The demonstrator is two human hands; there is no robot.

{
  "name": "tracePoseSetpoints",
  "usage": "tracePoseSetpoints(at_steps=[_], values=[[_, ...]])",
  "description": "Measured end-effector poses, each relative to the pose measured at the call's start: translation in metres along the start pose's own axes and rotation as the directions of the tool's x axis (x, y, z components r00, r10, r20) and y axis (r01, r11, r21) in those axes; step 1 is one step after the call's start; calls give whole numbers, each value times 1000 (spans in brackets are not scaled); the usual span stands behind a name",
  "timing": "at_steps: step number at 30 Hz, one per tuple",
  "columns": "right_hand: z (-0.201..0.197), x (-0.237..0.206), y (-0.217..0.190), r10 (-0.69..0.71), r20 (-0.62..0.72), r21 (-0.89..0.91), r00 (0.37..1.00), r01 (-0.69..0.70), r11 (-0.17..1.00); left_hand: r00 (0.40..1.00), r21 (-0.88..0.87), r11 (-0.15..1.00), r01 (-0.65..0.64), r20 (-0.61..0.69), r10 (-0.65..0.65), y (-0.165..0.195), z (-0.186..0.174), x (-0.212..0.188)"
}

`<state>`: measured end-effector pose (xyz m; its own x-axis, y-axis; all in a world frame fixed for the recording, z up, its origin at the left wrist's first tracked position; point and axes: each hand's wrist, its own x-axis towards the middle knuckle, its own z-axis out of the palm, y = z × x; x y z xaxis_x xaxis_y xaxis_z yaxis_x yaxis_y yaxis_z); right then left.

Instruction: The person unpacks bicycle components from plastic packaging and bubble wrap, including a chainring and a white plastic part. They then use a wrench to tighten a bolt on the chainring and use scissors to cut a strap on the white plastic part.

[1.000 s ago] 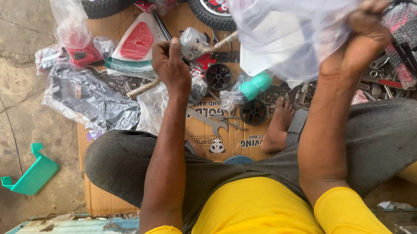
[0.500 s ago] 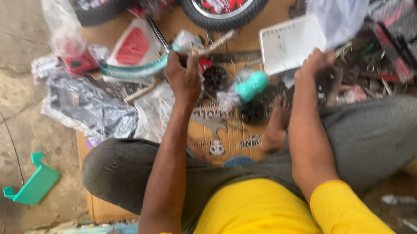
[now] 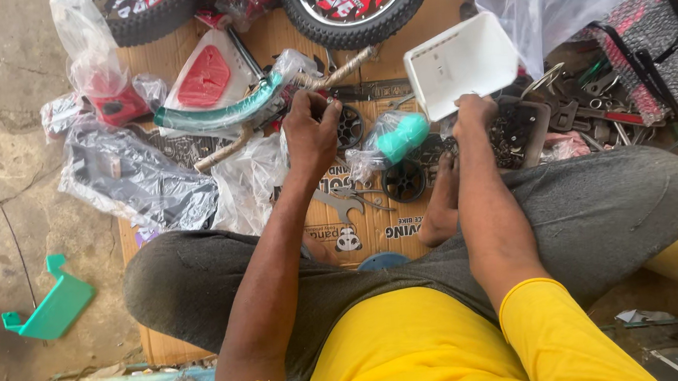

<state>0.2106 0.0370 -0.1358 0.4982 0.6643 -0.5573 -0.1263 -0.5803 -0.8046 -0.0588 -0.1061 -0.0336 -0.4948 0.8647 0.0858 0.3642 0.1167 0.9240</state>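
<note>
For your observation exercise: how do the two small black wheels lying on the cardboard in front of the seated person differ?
The upper small wheel lies beside the left hand, which hides part of it; the lower small wheel lies untouched, in full view. The upper one sits nearer the big tyre; the lower one nearer the person's bare foot. Both are black, round and lie flat on the cardboard.

The cardboard sheet (image 3: 362,61) is the landmark. Its far edge is blocked by two small tyred wheels (image 3: 358,6), and its middle is crowded with a teal mudguard (image 3: 214,112), bagged parts (image 3: 139,180), black plastic wheels (image 3: 403,181) and a wrench (image 3: 344,206), so little bare board shows. On its right side a white tray (image 3: 461,62) and a heap of tools (image 3: 603,104) close the way. Left of the cardboard the concrete floor (image 3: 3,158) lies open, apart from one teal bracket (image 3: 48,302).
</note>
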Motion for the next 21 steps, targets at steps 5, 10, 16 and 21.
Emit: tracePoseSetpoints(at_steps=[5,10,16,21], values=[[33,-21,3,-439,173,-100,882,459,883,994,-51,999,4,112,2,6,2,3],[78,-78,17,-717,339,-116,610,783,611,939,-214,939,270,277,-207,18,0,5],[89,-167,10,-785,493,165,376,845,508,897,-575,688,442,288,-336,16,-20,15],[87,-211,-3,-825,546,267,146,903,336,897,-740,522,424,265,-354,1,-28,21]])
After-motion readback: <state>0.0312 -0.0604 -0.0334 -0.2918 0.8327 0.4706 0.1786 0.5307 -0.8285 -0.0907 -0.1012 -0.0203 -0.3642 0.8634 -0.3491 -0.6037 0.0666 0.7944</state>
